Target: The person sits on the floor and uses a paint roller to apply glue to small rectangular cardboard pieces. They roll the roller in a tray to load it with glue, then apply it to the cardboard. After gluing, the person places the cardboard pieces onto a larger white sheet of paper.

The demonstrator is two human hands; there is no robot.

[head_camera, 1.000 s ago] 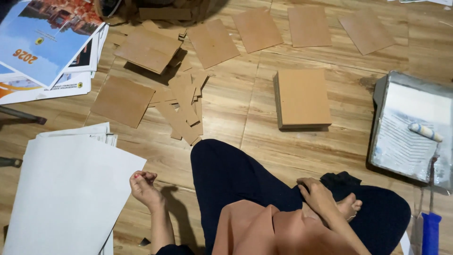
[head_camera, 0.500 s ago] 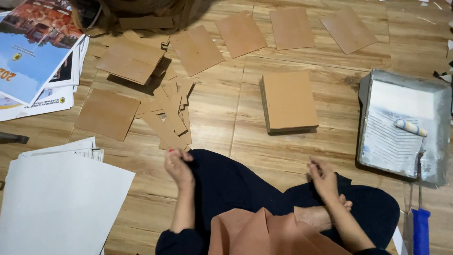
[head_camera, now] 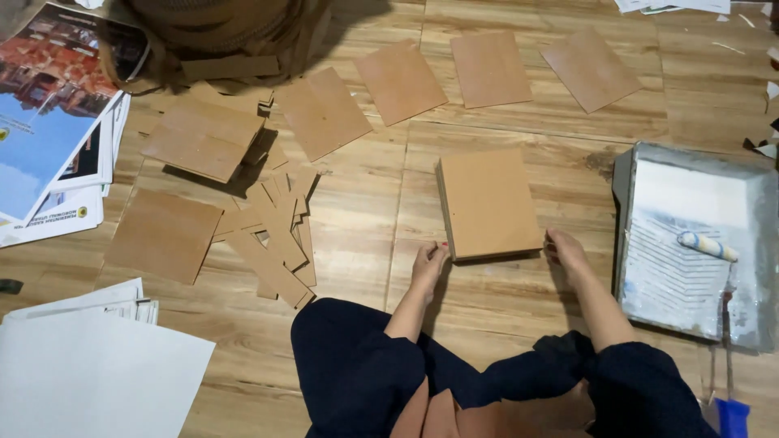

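Printed sheets/posters [head_camera: 49, 122] stacked top-left on floor: rectangular, blue, red-brown photo, white borders. No pkgs, screens.
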